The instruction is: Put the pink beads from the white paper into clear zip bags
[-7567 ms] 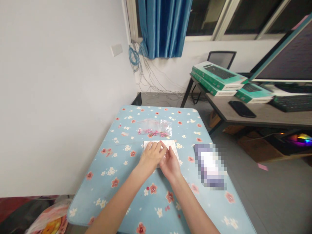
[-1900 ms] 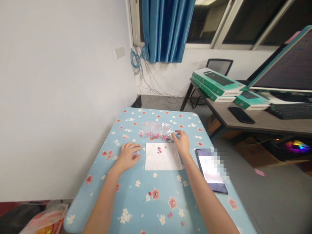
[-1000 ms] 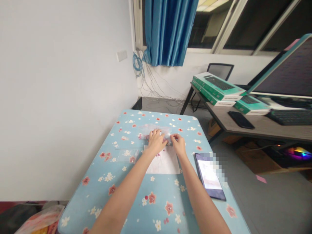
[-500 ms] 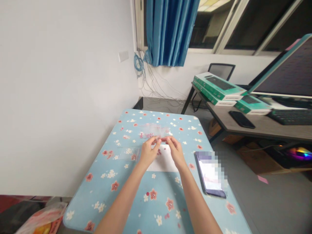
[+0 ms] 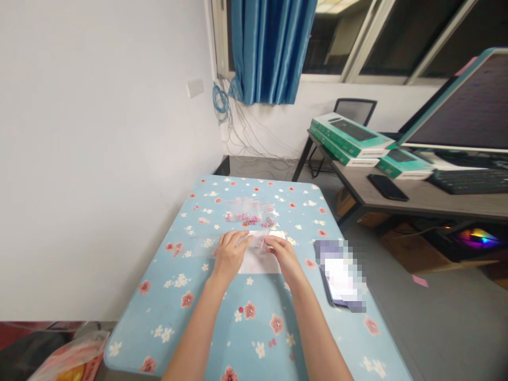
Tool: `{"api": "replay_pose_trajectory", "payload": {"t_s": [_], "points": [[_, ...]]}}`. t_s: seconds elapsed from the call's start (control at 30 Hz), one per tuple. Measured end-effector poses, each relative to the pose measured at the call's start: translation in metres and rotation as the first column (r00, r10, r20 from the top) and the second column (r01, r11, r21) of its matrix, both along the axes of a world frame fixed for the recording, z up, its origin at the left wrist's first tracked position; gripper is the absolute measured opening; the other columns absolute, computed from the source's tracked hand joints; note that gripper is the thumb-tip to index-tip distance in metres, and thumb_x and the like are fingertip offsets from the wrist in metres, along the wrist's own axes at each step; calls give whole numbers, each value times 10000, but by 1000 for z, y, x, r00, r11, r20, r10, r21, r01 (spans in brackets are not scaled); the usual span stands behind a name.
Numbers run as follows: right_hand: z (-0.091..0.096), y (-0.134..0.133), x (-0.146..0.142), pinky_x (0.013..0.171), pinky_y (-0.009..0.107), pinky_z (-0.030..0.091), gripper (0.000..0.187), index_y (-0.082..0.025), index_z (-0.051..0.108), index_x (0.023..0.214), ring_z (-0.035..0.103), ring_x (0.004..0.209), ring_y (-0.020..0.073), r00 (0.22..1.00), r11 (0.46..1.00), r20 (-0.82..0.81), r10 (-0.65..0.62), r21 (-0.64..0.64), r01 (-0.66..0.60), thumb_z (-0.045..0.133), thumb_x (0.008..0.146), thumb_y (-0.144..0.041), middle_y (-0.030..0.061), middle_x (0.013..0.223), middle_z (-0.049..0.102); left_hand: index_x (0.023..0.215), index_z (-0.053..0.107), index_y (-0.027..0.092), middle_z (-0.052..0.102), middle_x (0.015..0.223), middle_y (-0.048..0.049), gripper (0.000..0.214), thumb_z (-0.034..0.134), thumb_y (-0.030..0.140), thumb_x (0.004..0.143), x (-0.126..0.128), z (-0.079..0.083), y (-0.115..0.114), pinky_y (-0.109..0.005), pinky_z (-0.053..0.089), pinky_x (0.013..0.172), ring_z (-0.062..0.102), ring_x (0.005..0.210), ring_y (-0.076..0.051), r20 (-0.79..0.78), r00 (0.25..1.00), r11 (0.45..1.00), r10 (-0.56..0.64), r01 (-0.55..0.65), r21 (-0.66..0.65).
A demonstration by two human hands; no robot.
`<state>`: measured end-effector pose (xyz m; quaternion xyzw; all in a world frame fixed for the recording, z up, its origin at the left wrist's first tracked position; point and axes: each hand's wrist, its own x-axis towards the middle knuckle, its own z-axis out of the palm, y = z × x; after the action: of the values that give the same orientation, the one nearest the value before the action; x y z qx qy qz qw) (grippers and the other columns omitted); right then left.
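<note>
In the head view a small clear plastic bag point(image 5: 260, 241) is between my hands, over a white sheet of paper point(image 5: 260, 263). My right hand point(image 5: 282, 253) pinches the bag's right side between thumb and fingers. My left hand point(image 5: 230, 256) is bent over its left side, with thumb and fingertips closed at the edge; the exact contact is blurred. Just beyond my fingers lie clear zip bags point(image 5: 244, 207) with pink beads point(image 5: 254, 219) in their lower ends. A flat transparent sheet or bag point(image 5: 200, 246) lies left of my left hand.
The table wears a blue flowered cloth point(image 5: 190, 328). A phone point(image 5: 331, 301) with a lit, blurred screen lies at its right edge. A white wall point(image 5: 79, 159) borders the left. On the desk at right are green keyboard boxes point(image 5: 349, 140), a black phone point(image 5: 388, 187) and a monitor point(image 5: 468, 111).
My hands have moved a little apart and lower, back over the paper. The beaded bags beyond them show more fully. The dark red bits on the paper are no longer visible.
</note>
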<state>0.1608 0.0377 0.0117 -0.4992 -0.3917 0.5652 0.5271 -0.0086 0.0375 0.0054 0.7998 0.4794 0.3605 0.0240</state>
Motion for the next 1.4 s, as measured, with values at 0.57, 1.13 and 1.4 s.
{"api": "replay_pose_trajectory", "payload": {"t_s": [0.57, 1.13, 1.4], "points": [[7, -8, -10, 858, 375, 391, 158, -219, 678, 643, 557, 909, 217, 935, 935, 345, -87, 353, -43, 702, 708, -361, 50, 894, 618, 925, 669, 197, 680, 850, -23, 163, 638, 294, 798, 5, 15, -10, -292, 479, 777, 624, 795, -153, 486, 871, 898, -63, 262, -353], [14, -19, -12, 915, 442, 359, 125, -232, 659, 723, 469, 1024, 249, 686, 840, 659, -308, 527, -129, 635, 811, -318, 60, 1006, 581, 897, 576, 212, 675, 939, -13, 95, 484, 196, 882, 5, 16, -12, -310, 443, 809, 597, 899, -161, 157, 985, 978, -75, 103, -179], [20, -24, -19, 928, 441, 365, 114, -222, 637, 766, 436, 1054, 252, 573, 789, 712, -407, 590, -173, 573, 848, -267, 73, 1045, 540, 865, 535, 201, 680, 1020, -28, 59, 486, 169, 872, 10, 17, -13, -324, 426, 795, 594, 927, -174, 26, 1000, 1000, 7, -6, -6]]}}
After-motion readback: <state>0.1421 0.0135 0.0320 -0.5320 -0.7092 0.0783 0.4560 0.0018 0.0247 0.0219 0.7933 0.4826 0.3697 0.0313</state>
